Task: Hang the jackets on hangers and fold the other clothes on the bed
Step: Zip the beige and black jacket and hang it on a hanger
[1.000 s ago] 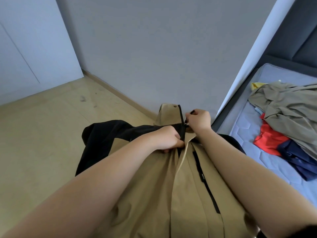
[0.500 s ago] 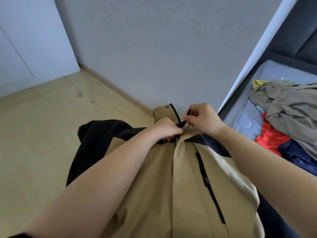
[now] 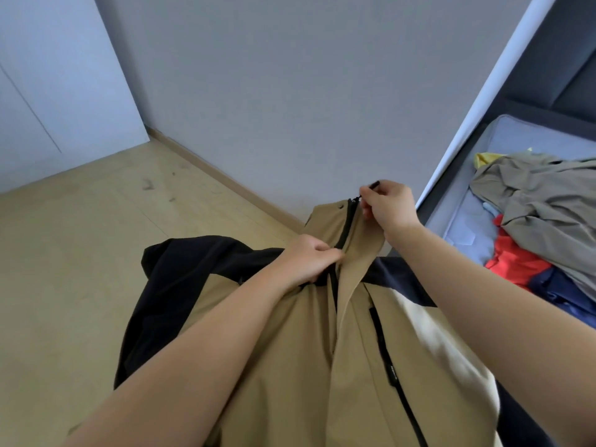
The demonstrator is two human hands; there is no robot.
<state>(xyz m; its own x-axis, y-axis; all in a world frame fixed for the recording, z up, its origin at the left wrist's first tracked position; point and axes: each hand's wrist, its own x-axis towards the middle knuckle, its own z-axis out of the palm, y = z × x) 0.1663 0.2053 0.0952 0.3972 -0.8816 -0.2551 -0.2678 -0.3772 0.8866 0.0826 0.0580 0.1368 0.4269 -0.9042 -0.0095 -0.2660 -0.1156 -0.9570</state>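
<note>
A tan jacket with black shoulders and a black front zipper hangs in front of me, collar away from me. My left hand grips the jacket front beside the zipper, just below the collar. My right hand pinches the black zipper pull at the top of the collar. The zipper looks closed up to the collar's top. No hanger shows. On the bed at the right lies a heap of clothes: an olive garment, a red one and a dark blue one.
A grey wall stands close behind the jacket. White cupboard doors are at the left. Light wooden floor spreads to the left. A dark headboard rises behind the bed.
My right hand has drawn the zipper pull upward from chest height to the top of the collar. My left hand has stayed gripping the jacket front below the collar.
</note>
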